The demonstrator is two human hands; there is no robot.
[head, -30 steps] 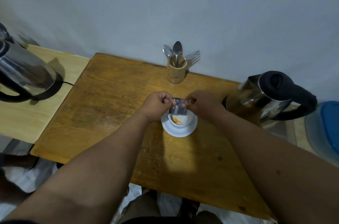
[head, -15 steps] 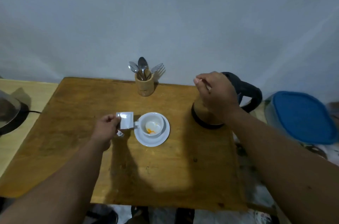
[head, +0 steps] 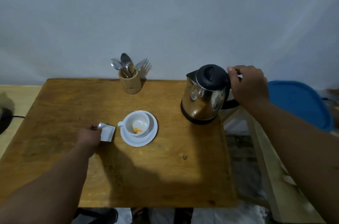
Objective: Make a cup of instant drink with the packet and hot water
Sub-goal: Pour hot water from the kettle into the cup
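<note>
I see the white ceramic cup (head: 138, 125) on its white saucer (head: 153, 130) mid-counter (head: 165, 168); silver foil packet (head: 107, 133) just left, steel electric kettle (head: 205, 95) right-rear, wooden cutlery holder (head: 129, 84) behind.

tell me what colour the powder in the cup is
Orange: a small heap of powder at the bottom of the white cup, seen in the head view.

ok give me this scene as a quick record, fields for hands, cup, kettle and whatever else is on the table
left hand: pinches the packet, just left of the cup
right hand: grips the kettle handle
kettle: upright at the table's right edge, lid on
cup: on a saucer, orange powder inside, no water visible
holder: spoons and forks, at the back of the table
step left: pour water
</note>
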